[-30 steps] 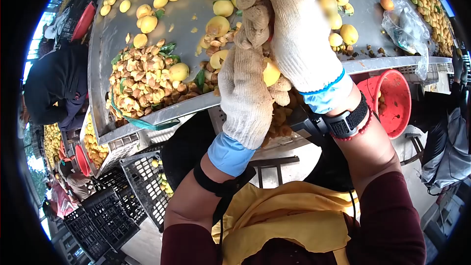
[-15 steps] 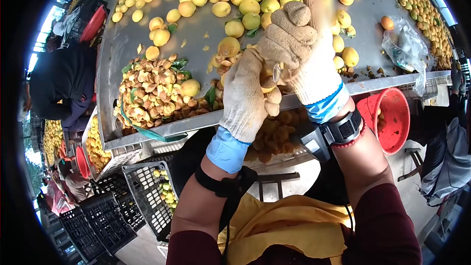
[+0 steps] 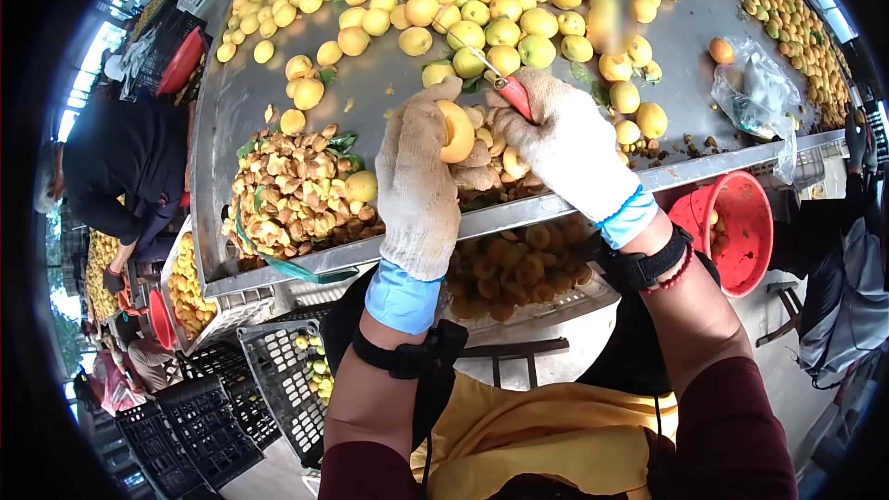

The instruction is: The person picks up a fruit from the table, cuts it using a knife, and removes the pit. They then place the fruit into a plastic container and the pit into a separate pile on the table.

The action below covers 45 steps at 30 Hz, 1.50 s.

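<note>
My left hand [image 3: 419,171], in a pale knit glove, is closed around an apricot half [image 3: 457,132] whose smooth orange side faces up. Close to its right, my gloved right hand [image 3: 569,141] grips a small knife [image 3: 515,97] by its red handle, the thin blade pointing up and left over the fruit. A second apricot piece [image 3: 514,164] shows beneath the right-hand fingers. Left of my left hand, a heap of apricot pits [image 3: 294,193] with brown and orange scraps lies by the front edge of the metal table [image 3: 370,83]. Whole yellow apricots [image 3: 500,9] spread beyond both hands.
Below the table edge stands a crate of apricot halves [image 3: 519,268]. A red bucket [image 3: 755,231] is at the right, near a clear plastic bag [image 3: 757,88]. Black crates [image 3: 287,380] stand on the floor at the left, where a person in dark clothes [image 3: 125,162] bends over.
My hands, pressed together around the fruit before, have come apart. The left has drawn slightly left with an apricot half; the right has lowered, the knife tilting left.
</note>
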Tool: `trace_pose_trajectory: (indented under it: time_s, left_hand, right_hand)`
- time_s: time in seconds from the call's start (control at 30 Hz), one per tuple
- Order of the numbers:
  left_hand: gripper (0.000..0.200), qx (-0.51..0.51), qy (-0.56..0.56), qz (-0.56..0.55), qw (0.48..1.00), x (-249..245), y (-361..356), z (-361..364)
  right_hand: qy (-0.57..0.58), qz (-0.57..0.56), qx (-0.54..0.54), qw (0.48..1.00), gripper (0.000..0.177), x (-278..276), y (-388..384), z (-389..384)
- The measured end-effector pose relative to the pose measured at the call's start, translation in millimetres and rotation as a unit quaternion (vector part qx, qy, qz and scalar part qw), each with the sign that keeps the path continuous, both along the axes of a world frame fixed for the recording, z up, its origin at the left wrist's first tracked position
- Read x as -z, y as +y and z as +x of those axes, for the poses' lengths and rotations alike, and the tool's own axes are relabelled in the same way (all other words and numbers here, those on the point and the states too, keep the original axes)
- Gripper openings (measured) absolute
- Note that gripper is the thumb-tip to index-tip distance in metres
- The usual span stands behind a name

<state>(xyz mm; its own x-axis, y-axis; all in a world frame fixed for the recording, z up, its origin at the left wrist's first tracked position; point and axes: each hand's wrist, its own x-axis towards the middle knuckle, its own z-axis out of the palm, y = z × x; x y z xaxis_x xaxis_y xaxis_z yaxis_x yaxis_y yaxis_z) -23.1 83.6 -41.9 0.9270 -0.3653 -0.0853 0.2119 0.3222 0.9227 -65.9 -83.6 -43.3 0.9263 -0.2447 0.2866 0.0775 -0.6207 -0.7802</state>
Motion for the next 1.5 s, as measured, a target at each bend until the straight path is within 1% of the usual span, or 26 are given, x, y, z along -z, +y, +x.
trace_pose_trajectory:
  time_s: [0.1, 0.17, 0.23, 0.3, 0.37, 0.53, 0.57, 0.63, 0.67, 0.73, 0.77, 0.83, 0.9, 0.97, 1.1, 1.13, 1.17, 1.2, 1.23, 1.27, 1.3, 1.37, 1.4, 1.43, 1.47, 1.5]
  left_hand:
    - [0.042, -0.016, -0.019, -0.028, 0.999, 4, 7, 3]
    - [0.042, 0.015, -0.005, -0.025, 1.000, -1, 23, -6]
    - [0.050, 0.053, -0.022, -0.029, 0.998, -8, 32, -17]
    - [0.055, 0.044, -0.033, -0.030, 0.998, -13, 37, -32]
    - [0.057, 0.052, -0.088, 0.079, 0.992, -22, 42, -50]
    - [0.058, 0.141, -0.025, 0.069, 0.987, -17, 66, -90]
    - [0.056, 0.160, -0.094, 0.179, 0.966, -15, 71, -95]
    - [0.050, 0.172, -0.080, 0.214, 0.958, 3, 80, -107]
    - [0.050, 0.176, -0.077, 0.214, 0.958, 15, 81, -110]
    - [0.043, 0.101, -0.245, 0.334, 0.904, 45, 83, -111]
    - [0.037, 0.108, -0.214, 0.330, 0.913, 65, 77, -115]
    - [0.036, 0.254, -0.208, 0.429, 0.841, 108, 60, -112]
    - [0.034, 0.430, -0.162, 0.437, 0.773, 162, 29, -115]
    - [0.036, 0.544, -0.022, 0.413, 0.730, 206, 2, -121]
    - [0.037, 0.575, 0.135, 0.343, 0.730, 251, -5, -110]
    - [0.036, 0.619, -0.005, 0.378, 0.688, 241, -7, -104]
    - [0.035, 0.647, -0.147, 0.402, 0.631, 240, -6, -97]
    - [0.035, 0.650, -0.135, 0.400, 0.633, 254, 0, -95]
    - [0.037, 0.592, -0.144, 0.355, 0.709, 273, 8, -98]
    - [0.039, 0.525, -0.152, 0.310, 0.778, 281, 13, -100]
    - [0.039, 0.527, -0.141, 0.307, 0.780, 286, 16, -106]
    - [0.040, 0.507, -0.141, 0.349, 0.775, 290, 13, -87]
    - [0.040, 0.495, -0.142, 0.373, 0.772, 294, 11, -66]
    - [0.040, 0.482, -0.141, 0.400, 0.767, 297, 13, -44]
    - [0.041, 0.466, -0.142, 0.429, 0.761, 298, 17, -23]
    - [0.041, 0.448, -0.149, 0.457, 0.754, 296, 17, -7]
  right_hand:
    - [0.015, -0.031, 0.017, 0.999, 0.029, 5, -25, 3]
    - [0.013, 0.067, 0.074, 0.995, 0.034, -9, -29, -1]
    - [0.047, 0.287, 0.082, 0.953, 0.033, -15, -36, -10]
    - [0.040, 0.316, 0.079, 0.945, 0.031, -23, -39, -22]
    - [0.043, 0.365, 0.080, 0.926, 0.031, -26, -41, -34]
    - [0.021, 0.349, 0.083, 0.933, 0.030, -31, -44, -61]
    - [0.020, 0.359, 0.079, 0.930, 0.031, -33, -46, -67]
    - [0.023, 0.313, 0.101, 0.944, 0.033, -32, -57, -76]
    - [-0.007, 0.349, 0.087, 0.933, 0.035, -34, -60, -80]
    - [-0.022, 0.335, 0.106, 0.936, 0.032, -44, -69, -91]
    - [-0.051, 0.349, 0.115, 0.929, 0.031, -46, -71, -95]
    - [-0.036, 0.354, 0.105, 0.929, 0.034, -55, -75, -110]
    - [-0.037, 0.338, 0.114, 0.934, 0.043, -61, -71, -118]
    - [-0.055, 0.352, 0.072, 0.932, 0.046, -54, -82, -130]
    - [-0.116, 0.301, 0.231, 0.918, 0.046, -25, -101, -138]
    - [-0.152, 0.284, 0.411, 0.853, 0.047, -23, -88, -119]
    - [-0.106, 0.236, 0.305, 0.917, 0.048, -7, -133, -157]
    - [-0.093, 0.238, 0.305, 0.917, 0.048, -3, -144, -163]
    - [-0.070, 0.321, 0.133, 0.935, 0.050, -7, -151, -166]
    - [-0.047, 0.396, -0.042, 0.916, 0.054, -12, -153, -163]
    - [-0.037, 0.399, -0.040, 0.915, 0.054, -12, -156, -150]
    - [-0.026, 0.428, -0.218, 0.876, 0.036, -14, -144, -106]
    - [-0.021, 0.434, -0.218, 0.874, 0.036, -26, -116, -86]
    - [-0.095, 0.497, 0.190, 0.842, 0.036, -40, -78, -63]
    - [-0.090, 0.504, 0.186, 0.839, 0.036, -38, -75, -64]
    - [-0.100, 0.494, 0.302, 0.809, 0.036, -36, -76, -68]
